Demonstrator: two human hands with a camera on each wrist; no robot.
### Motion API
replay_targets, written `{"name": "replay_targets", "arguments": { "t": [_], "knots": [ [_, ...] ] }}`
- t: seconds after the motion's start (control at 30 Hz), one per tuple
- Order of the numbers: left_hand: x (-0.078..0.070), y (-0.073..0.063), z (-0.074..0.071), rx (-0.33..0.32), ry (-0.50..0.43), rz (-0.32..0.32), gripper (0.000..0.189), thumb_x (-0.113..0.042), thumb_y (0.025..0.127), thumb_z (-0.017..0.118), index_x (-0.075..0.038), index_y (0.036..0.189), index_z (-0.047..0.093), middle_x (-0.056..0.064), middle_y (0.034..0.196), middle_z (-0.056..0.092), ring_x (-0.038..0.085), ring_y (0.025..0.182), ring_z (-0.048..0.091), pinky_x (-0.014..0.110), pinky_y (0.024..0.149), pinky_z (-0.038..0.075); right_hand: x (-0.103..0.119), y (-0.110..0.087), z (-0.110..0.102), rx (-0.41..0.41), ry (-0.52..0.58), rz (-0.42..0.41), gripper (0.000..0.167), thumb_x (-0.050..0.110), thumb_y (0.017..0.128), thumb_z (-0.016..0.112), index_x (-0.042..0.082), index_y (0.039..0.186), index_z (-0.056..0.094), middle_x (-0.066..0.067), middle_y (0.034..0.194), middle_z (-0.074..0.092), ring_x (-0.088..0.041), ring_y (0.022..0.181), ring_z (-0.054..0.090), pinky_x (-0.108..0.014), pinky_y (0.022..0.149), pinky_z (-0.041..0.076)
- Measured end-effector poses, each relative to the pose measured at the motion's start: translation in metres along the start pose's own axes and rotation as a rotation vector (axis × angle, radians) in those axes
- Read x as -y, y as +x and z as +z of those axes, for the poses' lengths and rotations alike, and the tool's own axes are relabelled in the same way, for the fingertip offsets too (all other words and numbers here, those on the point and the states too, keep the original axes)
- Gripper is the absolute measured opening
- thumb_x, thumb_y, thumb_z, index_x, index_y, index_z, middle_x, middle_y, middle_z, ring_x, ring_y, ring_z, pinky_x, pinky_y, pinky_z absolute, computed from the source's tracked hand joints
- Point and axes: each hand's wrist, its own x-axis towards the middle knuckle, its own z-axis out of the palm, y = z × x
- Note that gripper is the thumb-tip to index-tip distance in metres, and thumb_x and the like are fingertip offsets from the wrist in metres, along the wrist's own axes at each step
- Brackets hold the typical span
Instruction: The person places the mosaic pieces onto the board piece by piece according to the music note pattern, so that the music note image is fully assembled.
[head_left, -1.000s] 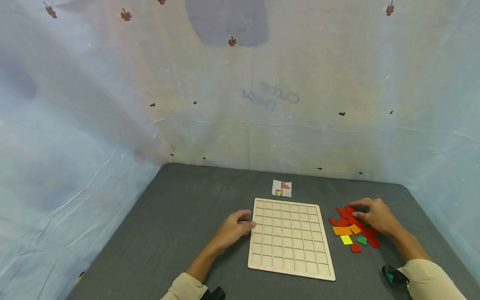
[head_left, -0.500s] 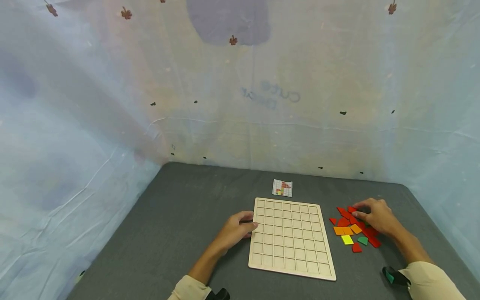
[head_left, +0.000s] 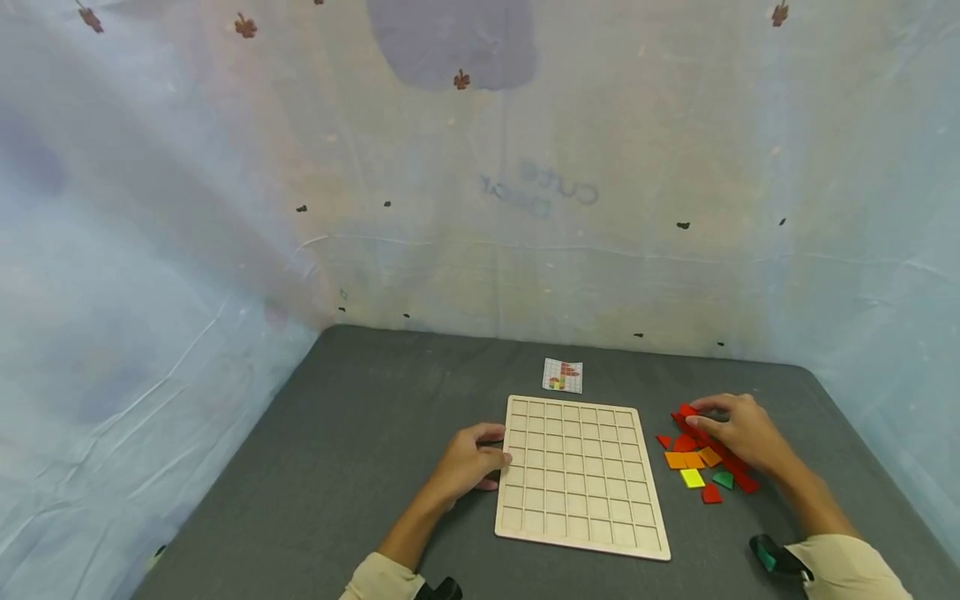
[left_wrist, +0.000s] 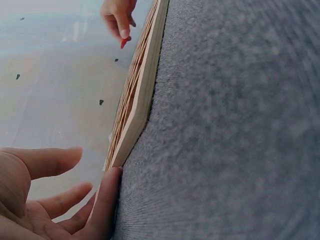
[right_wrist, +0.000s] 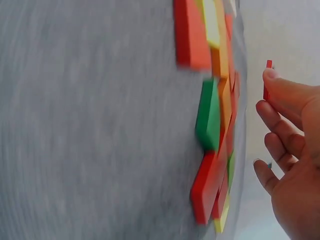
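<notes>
My right hand pinches a small flat red tile between thumb and forefinger, raised over the far side of a loose heap of coloured tiles. Red tiles make up most of that heap, with orange tiles, a yellow tile and a green tile among them. Left of the heap lies a wooden grid board, its square cells bare. Beside its left edge rests my left hand; one fingertip meets the board's side in the left wrist view, and the thumb stands apart.
A small printed card with a coloured grid pattern lies just beyond the board. The dark grey tabletop ends at a pale patterned sheet hung behind and at the sides. A black wrist device sits by the right sleeve.
My right hand has lifted slightly and moved left, a red tile now held clear of the heap. The left hand stays at the board's edge, and the board has not shifted.
</notes>
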Motion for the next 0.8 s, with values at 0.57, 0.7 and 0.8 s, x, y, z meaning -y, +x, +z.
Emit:
{"name": "replay_targets", "arguments": {
  "t": [0.57,0.7,0.8],
  "knots": [
    [-0.001,-0.003,0.001,-0.024,0.045,-0.004,0.067,0.015,0.080,0.077,-0.002,0.143,0.063,0.016,0.135,0.063,0.027,0.106,0.069,0.037,0.057,0.065,0.054,0.015,0.026,0.006,0.076,-0.018,0.037,0.031,0.101,0.075,0.002,0.125,0.075,-0.021,0.124,0.070,-0.038,0.111,0.059,-0.056,0.086,0.056],
    [-0.001,-0.004,0.002,-0.033,0.063,0.006,0.067,0.016,0.079,0.078,-0.002,0.142,0.064,0.016,0.134,0.064,0.028,0.106,0.069,0.037,0.057,0.065,0.064,0.021,0.037,0.014,0.084,-0.048,0.034,0.028,0.099,0.077,0.003,0.123,0.076,-0.018,0.121,0.071,-0.035,0.108,0.061,-0.056,0.087,0.056],
    [-0.002,-0.004,0.002,-0.038,0.066,0.006,0.067,0.016,0.078,0.078,-0.002,0.141,0.065,0.016,0.134,0.064,0.027,0.105,0.069,0.036,0.056,0.065,0.070,0.025,0.043,0.031,0.093,-0.068,0.033,0.026,0.099,0.077,0.003,0.122,0.076,-0.015,0.120,0.071,-0.032,0.107,0.063,-0.057,0.090,0.056]
  ]
}}
